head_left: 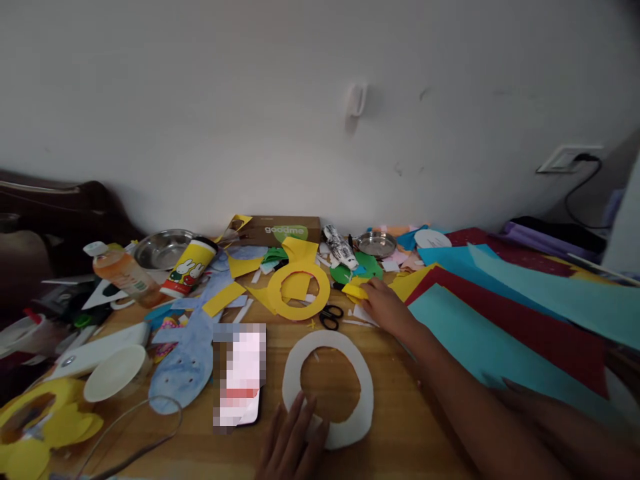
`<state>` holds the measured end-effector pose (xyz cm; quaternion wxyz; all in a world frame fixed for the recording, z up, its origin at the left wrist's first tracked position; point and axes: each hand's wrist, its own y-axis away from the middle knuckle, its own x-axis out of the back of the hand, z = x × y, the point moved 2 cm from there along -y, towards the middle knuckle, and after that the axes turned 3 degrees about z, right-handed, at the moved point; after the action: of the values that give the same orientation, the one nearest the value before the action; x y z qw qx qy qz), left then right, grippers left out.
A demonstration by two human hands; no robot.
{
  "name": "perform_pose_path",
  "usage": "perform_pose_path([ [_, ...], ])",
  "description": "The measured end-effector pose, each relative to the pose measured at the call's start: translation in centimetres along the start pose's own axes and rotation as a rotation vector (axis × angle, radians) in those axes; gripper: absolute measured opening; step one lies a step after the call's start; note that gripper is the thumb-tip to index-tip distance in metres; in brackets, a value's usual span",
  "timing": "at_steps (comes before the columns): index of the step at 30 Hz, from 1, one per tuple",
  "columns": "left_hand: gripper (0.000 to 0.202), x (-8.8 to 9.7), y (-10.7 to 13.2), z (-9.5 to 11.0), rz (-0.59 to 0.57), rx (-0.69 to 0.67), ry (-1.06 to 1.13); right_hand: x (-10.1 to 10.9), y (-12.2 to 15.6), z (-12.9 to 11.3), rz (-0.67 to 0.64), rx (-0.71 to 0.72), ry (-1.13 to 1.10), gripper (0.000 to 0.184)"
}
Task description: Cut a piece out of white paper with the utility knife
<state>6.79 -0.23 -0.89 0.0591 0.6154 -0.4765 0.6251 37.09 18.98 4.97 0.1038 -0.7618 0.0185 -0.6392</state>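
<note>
A white paper ring [350, 363] lies flat on the wooden table [400, 440] in front of me. My left hand [293, 440] rests on its near left edge with fingers spread, pressing it down. My right hand [385, 307] reaches forward and pinches a small yellow paper piece [354, 291] beside the stacked coloured sheets. Black scissors [330, 317] lie just left of that hand. A yellow paper ring [299, 290] sits behind the scissors.
Large teal, red and blue sheets [500, 313] cover the right side. A phone [240, 377], a blue paper cutout [193, 353], a tape roll [116, 373], a cartoon cup [189, 268], a bottle [123, 270], steel bowls [163, 248] and a brown box [280, 230] crowd the left and back.
</note>
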Motion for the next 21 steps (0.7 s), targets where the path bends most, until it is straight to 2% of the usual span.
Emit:
perform_pose_path([
  [5, 0.055, 0.0, -1.0, -1.0, -0.027, -0.045, -0.042, 0.1, 2.6, -3.4, 0.056, -0.165, -0.013, 0.026],
  [9, 0.053, -0.5, -1.9, -1.1, -0.017, -0.034, 0.017, -1.2, 3.4, -6.0, 0.055, -0.204, -0.031, 0.046],
  [14, 0.052, -0.8, -2.2, -0.7, -0.016, -0.036, 0.008, -2.0, 1.8, -6.4, 0.063, -0.229, -0.003, 0.063],
  [21, 0.051, -0.6, -2.4, -0.9, 0.008, -0.033, 0.036, -1.8, 0.2, -6.8, 0.078, -0.240, 0.063, 0.057],
])
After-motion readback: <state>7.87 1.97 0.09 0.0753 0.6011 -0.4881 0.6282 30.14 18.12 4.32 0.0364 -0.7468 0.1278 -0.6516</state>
